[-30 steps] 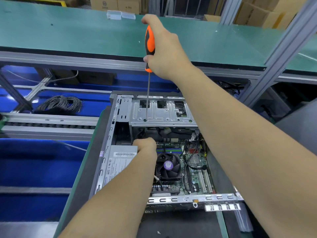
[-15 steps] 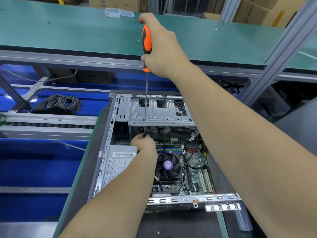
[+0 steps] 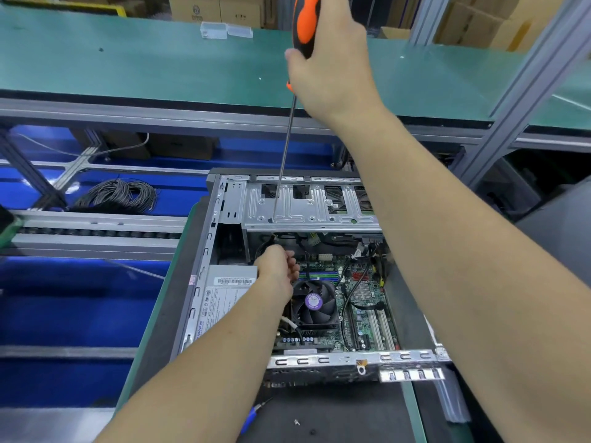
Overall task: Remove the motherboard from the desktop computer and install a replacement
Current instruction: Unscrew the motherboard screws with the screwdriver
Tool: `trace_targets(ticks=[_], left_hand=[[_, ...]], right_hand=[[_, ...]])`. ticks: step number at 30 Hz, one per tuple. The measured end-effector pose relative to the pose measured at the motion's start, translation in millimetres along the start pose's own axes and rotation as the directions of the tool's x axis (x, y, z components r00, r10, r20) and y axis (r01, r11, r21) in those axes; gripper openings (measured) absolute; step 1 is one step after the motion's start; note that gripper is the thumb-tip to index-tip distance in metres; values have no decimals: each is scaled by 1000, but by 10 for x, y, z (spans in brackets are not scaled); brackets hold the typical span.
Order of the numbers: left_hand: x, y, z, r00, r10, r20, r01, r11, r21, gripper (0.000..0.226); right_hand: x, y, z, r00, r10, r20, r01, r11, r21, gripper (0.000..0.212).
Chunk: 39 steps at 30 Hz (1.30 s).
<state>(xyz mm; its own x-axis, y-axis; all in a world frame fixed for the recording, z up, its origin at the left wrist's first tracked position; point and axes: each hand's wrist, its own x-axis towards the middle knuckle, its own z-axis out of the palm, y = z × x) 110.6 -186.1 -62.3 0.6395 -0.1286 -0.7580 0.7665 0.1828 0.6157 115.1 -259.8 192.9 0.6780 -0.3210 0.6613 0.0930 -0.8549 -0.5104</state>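
Orange-handled screwdriver [image 3: 303,24] gripped by right hand [image 3: 332,65]; left hand [image 3: 275,266] loosely curled inside case [image 3: 204,244].

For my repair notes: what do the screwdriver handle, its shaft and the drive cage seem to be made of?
Screwdriver handle: probably moulded plastic or rubber, matte orange and black. Shaft: apparently steel, thin, grey, faintly shiny. Drive cage: seemingly stamped sheet metal, bare silver, with punched holes and pressed ridges.

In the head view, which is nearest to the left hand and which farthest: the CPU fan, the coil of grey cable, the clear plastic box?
1. CPU fan, just right of the left hand.
2. Coil of grey cable, far left.
3. Clear plastic box, on the green shelf above.
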Motion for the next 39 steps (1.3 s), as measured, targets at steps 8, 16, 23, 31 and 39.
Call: trace_targets(ticks=[8,16,23,31,39], left_hand=[[-350,130,33,993,36,115,-24,994,-109,29],[-538,30,-35,980,-60,187,98,976,-195,36],[-633,198,-119,903,392,178,-426,759,493,16],[-492,387,-778,456,710,537,-330,-425,843,21],[-443,331,-808,440,743,505,-342,-381,859,23]], right_hand=[[-99,1,-410,994,-27,-105,23,999,-41,22],[-403,87,-618,997,73,-20,-72,997,27,78],[-593,211,-683,990,134,36,-136,989,50,81],[-691,303,-704,990,126,69,-130,990,56,78],[-843,368,-572,989,120,92,-125,991,56,76]])
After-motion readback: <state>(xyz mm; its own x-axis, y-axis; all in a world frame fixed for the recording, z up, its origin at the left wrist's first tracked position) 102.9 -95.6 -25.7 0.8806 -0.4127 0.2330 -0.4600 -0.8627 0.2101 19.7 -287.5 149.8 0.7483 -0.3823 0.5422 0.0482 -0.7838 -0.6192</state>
